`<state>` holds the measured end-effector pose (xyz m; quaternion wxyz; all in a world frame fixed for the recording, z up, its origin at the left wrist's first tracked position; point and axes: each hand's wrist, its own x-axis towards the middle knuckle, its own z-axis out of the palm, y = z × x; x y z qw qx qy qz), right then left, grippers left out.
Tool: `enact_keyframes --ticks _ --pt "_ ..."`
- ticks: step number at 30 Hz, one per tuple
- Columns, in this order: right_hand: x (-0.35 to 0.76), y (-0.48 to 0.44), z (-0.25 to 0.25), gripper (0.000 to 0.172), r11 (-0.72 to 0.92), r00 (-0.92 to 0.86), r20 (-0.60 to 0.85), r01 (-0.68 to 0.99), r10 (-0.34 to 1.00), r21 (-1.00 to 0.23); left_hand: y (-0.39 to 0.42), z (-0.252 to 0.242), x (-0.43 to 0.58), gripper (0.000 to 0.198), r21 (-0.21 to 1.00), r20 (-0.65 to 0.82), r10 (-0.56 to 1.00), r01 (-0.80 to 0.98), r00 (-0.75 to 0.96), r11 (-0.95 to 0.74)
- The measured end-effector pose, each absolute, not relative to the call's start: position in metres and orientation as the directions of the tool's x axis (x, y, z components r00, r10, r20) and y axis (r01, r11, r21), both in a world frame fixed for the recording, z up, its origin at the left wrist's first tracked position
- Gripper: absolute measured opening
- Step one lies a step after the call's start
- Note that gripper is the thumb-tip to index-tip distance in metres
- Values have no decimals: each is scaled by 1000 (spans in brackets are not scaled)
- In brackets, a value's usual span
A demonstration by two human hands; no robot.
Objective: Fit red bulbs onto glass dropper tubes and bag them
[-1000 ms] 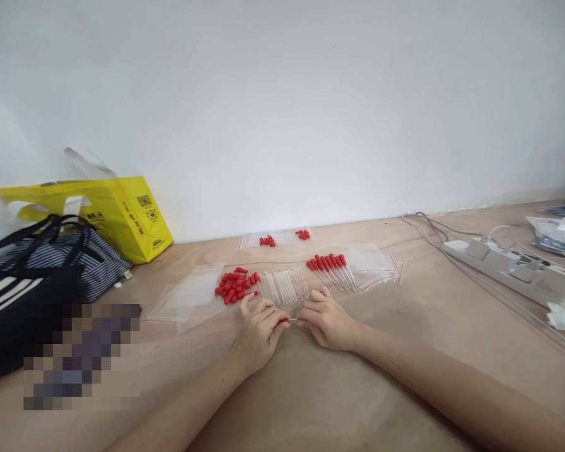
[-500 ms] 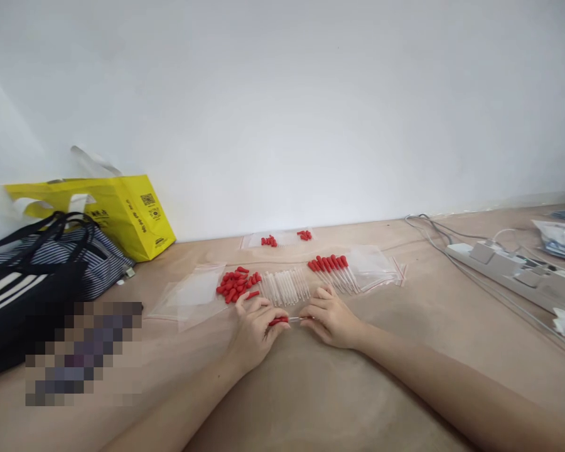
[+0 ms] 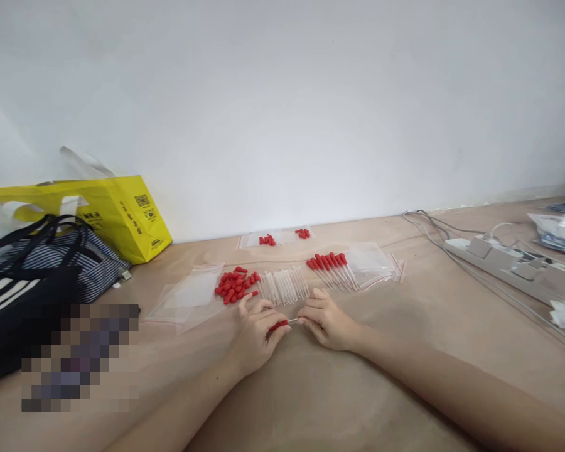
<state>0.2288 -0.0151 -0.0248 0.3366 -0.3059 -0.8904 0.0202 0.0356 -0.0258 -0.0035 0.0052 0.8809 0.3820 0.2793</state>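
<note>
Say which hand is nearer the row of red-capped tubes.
Right. The right hand is just this side of the row; the left hand is farther off, to its left.

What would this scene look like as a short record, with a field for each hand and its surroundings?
Left hand: pinches a red bulb
Right hand: holds a thin clear tube
Just beyond hands, left to right: pile of red bulbs, loose clear tubes, red-topped tubes
Far left: yellow bag
Far right: power strip
</note>
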Motion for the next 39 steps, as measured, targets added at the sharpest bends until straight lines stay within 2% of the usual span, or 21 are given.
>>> enact_keyframes --ticks 4,9,13,15,17,20,24,31,36,39 --pt "237 -14 -21 19 822 -607 592 540 530 -182 -22 -2 32 11 174 502 656 678 563 -714" --pt "235 -20 -21 21 794 -587 609 595 534 -123 -23 -4 31 16 63 510 609 680 608 -731" --pt "231 -18 -22 19 734 -519 625 667 582 -130 -19 -7 28 21 51 568 646 761 510 -646" --pt "234 -12 -22 20 628 -395 647 759 652 -170 -13 -8 23 34 73 607 682 826 408 -559" --pt "240 -1 -23 21 453 -207 645 859 736 -241 -5 -9 15 42 107 635 715 883 292 -456" --pt "248 17 -23 23 179 30 569 934 822 -308 8 -9 3 37 139 649 746 941 149 -308" --pt "249 33 -21 26 4 137 462 957 876 -291 19 -10 -7 27 135 640 764 967 80 -215" --pt "242 40 -23 21 -50 162 408 961 898 -273 20 -12 -7 12 66 636 754 963 161 -261" --pt "239 39 -22 22 19 123 487 961 864 -277 26 -12 -8 7 47 628 758 964 176 -263" --pt "231 39 -16 25 34 91 454 965 886 -259 26 -11 -8 7 28 663 723 959 194 -282"
